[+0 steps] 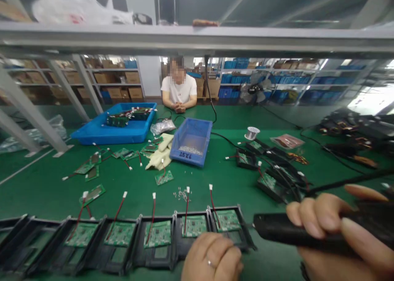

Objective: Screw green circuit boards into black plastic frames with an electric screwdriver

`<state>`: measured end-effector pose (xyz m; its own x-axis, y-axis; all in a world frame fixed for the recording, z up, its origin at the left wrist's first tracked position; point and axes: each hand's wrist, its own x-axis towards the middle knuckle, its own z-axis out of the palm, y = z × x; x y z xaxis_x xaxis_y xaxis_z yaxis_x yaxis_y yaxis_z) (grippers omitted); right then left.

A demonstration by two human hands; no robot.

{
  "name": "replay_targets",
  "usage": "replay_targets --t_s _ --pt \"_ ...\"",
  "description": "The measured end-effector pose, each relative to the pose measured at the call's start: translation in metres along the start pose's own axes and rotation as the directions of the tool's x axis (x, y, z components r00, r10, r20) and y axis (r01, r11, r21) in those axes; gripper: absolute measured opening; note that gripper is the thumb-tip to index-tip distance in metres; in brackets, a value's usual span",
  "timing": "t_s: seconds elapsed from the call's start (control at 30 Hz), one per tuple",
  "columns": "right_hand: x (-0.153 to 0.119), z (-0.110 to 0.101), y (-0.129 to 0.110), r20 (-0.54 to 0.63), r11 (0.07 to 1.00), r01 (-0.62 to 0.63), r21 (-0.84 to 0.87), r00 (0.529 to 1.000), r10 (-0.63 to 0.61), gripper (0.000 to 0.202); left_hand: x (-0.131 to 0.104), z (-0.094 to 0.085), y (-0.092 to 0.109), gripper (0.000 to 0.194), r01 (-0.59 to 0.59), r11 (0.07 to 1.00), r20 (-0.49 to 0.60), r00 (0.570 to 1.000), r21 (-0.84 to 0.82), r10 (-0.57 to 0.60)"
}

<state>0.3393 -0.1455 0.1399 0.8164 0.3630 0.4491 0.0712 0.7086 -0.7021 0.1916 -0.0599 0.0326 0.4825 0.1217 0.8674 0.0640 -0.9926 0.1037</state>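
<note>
Head view: rounded black tool, angular black frames.

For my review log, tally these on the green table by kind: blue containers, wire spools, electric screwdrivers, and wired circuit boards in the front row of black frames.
Blue tray and blue bin: 2
Wire spool: 1
Electric screwdriver: 1
Framed circuit boards: 5
Total: 9

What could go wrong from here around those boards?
The black tool in the right hand points toward the rightmost board, close to the left hand; a slip might scratch the board or jab that hand. The board's wire ends in an unattached white plug and might snag. The tiny scattered parts could get knocked away.
</note>
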Motion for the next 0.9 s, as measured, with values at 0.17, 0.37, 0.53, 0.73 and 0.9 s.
replay_targets --t_s 0.17,0.37,0.53,0.73,0.9 --pt "-0.007 0.017 0.012 0.188 0.981 0.096 -0.168 0.98 -0.063 0.032 -0.002 0.027 0.025 0.008 0.145 0.986 0.35 0.922 0.085 -0.166" --pt "-0.017 0.009 0.035 0.354 0.962 0.086 -0.26 0.935 0.012 0.038 -0.015 0.044 0.032 0.016 0.081 0.973 0.587 0.786 0.215 -0.195" --pt "-0.017 0.011 0.043 0.357 0.966 0.072 -0.25 0.934 0.023 0.038 -0.018 0.047 0.034 0.007 0.052 0.975 0.631 0.755 0.216 -0.181" --pt "-0.017 0.01 0.051 0.373 0.941 0.11 -0.321 0.928 0.018 0.04 -0.016 0.049 0.035 0.013 0.059 0.979 0.657 0.733 0.194 -0.175" --pt "-0.02 0.009 0.055 0.39 0.938 0.123 -0.323 0.921 0.014 0.041 -0.013 0.051 0.034 0.01 0.075 0.978 0.682 0.707 0.193 -0.188"
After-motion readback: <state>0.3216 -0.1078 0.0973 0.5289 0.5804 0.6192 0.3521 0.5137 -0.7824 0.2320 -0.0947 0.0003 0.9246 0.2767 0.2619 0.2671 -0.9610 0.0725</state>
